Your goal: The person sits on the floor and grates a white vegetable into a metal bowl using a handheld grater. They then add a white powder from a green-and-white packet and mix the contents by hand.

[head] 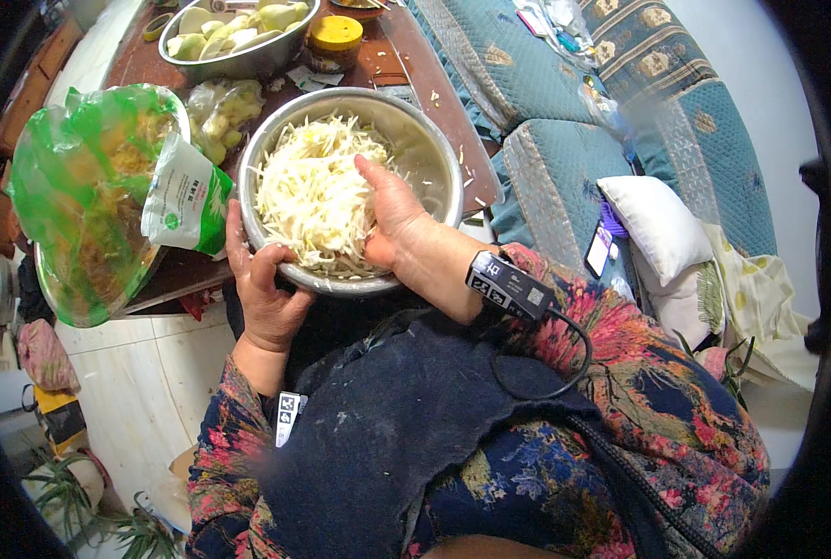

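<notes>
A round metal bowl (433, 150) stands tilted at the table's near edge, holding a heap of pale shredded vegetable (311, 189). My left hand (265, 286) grips the bowl's near left rim, with fingers spread along its outside. Inside the bowl, my right hand (398, 216) cups the right side of the heap. Its thumb rests up against the shreds, while its other fingers are buried among them and hidden. Left of the bowl, a green and white printed packet (188, 199) lies against a green plastic bag (73, 175) that covers a large basin.
Behind the bowl are a metal basin (248, 63) of cut pale green vegetable pieces, a jar with a yellow lid (335, 35) and a clear bag of pieces (223, 115). Loose shreds dot the brown table (450, 129). At right stands a blue sofa (548, 161) with a phone (599, 248).
</notes>
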The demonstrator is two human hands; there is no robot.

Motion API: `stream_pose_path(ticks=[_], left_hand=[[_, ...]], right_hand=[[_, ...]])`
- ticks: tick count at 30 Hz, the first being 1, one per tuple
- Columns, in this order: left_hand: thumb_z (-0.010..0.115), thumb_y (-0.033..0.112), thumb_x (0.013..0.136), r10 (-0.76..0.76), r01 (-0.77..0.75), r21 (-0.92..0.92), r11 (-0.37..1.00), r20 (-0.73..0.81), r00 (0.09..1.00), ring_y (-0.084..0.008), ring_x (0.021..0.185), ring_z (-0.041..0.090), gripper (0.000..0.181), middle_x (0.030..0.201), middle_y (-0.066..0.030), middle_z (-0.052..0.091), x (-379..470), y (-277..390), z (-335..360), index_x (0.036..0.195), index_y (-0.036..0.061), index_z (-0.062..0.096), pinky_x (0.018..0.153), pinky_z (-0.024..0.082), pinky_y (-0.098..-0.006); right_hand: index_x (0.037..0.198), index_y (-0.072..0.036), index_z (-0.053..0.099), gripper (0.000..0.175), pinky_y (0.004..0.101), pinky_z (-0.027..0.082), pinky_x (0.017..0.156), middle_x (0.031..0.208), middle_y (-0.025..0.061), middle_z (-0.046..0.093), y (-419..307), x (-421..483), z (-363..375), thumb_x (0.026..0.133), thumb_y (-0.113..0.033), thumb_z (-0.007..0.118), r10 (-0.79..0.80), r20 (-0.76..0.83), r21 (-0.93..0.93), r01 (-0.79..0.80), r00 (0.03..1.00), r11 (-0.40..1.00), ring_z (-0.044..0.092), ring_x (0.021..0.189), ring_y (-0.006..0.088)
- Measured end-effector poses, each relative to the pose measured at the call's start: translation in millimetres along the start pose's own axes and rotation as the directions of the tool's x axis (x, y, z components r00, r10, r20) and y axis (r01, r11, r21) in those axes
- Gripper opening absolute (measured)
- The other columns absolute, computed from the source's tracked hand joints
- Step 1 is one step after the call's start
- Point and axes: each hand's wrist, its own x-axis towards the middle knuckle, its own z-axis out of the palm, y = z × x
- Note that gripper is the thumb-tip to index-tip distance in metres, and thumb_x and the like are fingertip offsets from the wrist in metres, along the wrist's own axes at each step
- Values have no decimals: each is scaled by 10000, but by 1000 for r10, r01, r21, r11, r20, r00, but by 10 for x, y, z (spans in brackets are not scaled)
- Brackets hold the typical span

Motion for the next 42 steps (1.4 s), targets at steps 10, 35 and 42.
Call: stream_pose_path(ticks=[10, 35, 42], left_hand=[[812, 164, 630, 7, -7, 14, 1000, -7, 1000, -479, 1456, 283, 396, 1585, -337, 203, 3, 4, 21, 953, 144, 584, 1179, 253, -474], [847, 239, 648, -6, 6, -20, 1000, 0, 1000, -471, 1468, 258, 412, 1591, -326, 196, -10, -12, 7, 963, 161, 592, 1183, 243, -479], [849, 200, 634, -14, 14, -26, 1000, -10, 1000, -475, 1461, 276, 403, 1591, -324, 196, 1, -22, 14, 946, 158, 597, 1180, 254, -479]], right_hand=[[1341, -148, 554, 573, 619, 414, 959, 1335, 109, 623, -543, -249, 100, 980, -579, 447, -118, 143, -32, 123, 983, 992, 581, 1232, 323], [1096, -92, 750, 360, 433, 509, 946, 1116, 160, 696, -369, -152, -42, 829, -321, 673, 222, -10, -517, 185, 975, -836, 638, 1101, 324], [1256, -89, 674, 412, 405, 508, 978, 1161, 200, 691, -739, -46, 62, 879, -241, 609, -110, 337, -725, 183, 935, -665, 661, 1103, 346]])
